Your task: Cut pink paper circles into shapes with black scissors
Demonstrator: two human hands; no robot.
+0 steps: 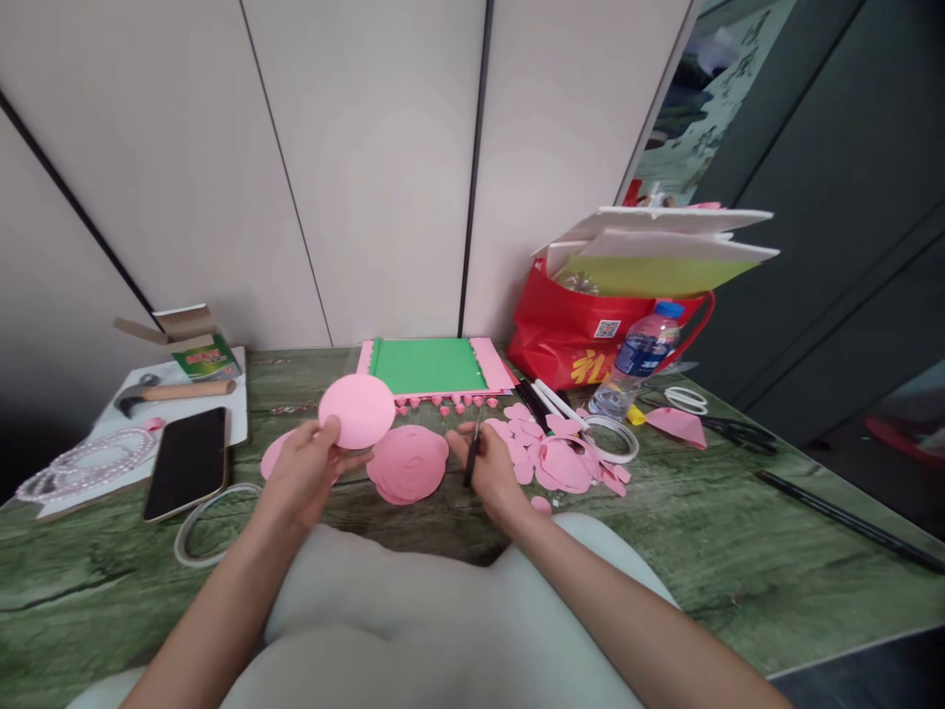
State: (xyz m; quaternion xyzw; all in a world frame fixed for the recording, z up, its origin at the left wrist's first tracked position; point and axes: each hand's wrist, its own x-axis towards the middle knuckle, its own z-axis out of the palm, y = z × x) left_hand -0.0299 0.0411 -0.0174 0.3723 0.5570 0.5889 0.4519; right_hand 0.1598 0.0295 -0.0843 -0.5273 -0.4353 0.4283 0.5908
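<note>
My left hand [308,463] pinches a round pink paper disc [357,411] by its lower left edge, holding it above the table. Partly behind that hand lies another pink paper piece [275,455]. Between my hands is a pile of round pink paper cutouts [408,464]. My right hand [488,471] is closed round a slim black-handled tool that looks like scissors [472,458], its grey tip pointing away from me; its thumb and a finger stretch toward the pile. Just right of this hand lie scattered pink paper scraps [565,463].
Behind are a green sheet [428,366], small pink pieces [447,402] and pens [550,399]. At right stand a water bottle [636,362] and red bag [546,320], with tape [611,440] nearby. At left lie a phone [188,463], hammer [173,392], beads [89,465] and tape roll [184,540].
</note>
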